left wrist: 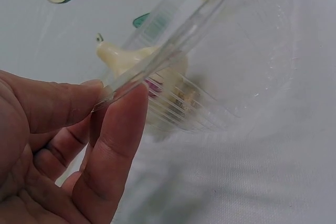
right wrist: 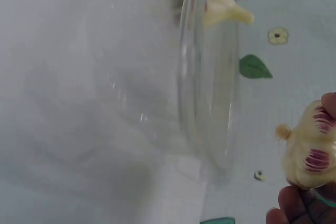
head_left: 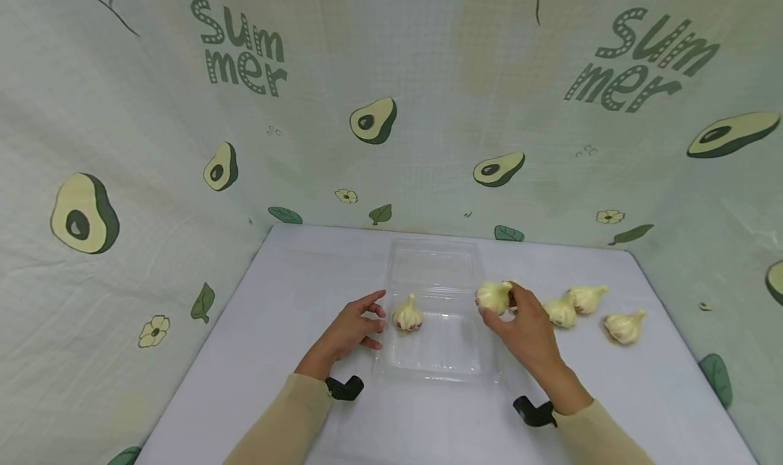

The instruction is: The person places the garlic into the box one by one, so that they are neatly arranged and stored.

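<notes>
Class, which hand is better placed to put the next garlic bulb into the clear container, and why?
Probably the right hand: it holds a garlic bulb by the right edge of the clear container, while the left hand pinches its left edge and holds no bulb.

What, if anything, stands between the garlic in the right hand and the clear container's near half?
Nothing visible does. The right hand holds the garlic raised at the right of the clear container; the far half lies open behind, and another bulb sits left in the near half.

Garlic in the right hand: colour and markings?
Garlic is cream with purple-red streaks; best seen in the right wrist view.
</notes>
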Motion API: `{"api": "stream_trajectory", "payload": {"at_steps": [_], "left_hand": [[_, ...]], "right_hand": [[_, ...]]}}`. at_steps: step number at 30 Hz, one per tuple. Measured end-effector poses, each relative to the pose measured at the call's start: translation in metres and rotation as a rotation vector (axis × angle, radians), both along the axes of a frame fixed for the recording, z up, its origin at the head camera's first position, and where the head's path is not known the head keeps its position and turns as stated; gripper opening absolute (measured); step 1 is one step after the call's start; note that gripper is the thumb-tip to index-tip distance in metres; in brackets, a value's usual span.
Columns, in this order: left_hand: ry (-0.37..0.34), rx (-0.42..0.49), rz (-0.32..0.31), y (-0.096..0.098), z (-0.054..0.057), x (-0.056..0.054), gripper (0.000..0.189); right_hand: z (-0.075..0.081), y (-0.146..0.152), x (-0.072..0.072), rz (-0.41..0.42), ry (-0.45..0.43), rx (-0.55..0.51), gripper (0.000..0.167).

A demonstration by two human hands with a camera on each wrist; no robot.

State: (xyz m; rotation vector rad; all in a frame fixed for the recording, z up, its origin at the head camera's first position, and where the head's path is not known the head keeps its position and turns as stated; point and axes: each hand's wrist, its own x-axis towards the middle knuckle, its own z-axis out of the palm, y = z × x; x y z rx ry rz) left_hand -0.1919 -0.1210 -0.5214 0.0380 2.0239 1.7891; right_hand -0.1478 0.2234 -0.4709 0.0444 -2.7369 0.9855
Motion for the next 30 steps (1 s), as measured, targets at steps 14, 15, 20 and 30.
{"api": "stream_trajectory", "payload": {"at_steps": [14,15,20,30], "left_hand": [[-0.009,-0.002,0.01,0.002,0.001,0.0,0.076],[-0.011,-0.002,0.01,0.002,0.001,0.0,0.076],[-0.015,-0.002,0.007,0.002,0.001,0.001,0.076],[0.005,0.007,-0.001,0.002,0.002,0.001,0.075]], "right_hand": [[-0.028,-0.067,-0.014,0.115,-0.103,0.009,0.073],[-0.031,-0.069,-0.013,0.118,-0.098,0.013,0.072],[-0.04,-0.07,-0.012,0.122,-0.036,0.029,0.068],[-0.041,-0.074,-0.012,0.119,-0.057,0.054,0.069]]}}
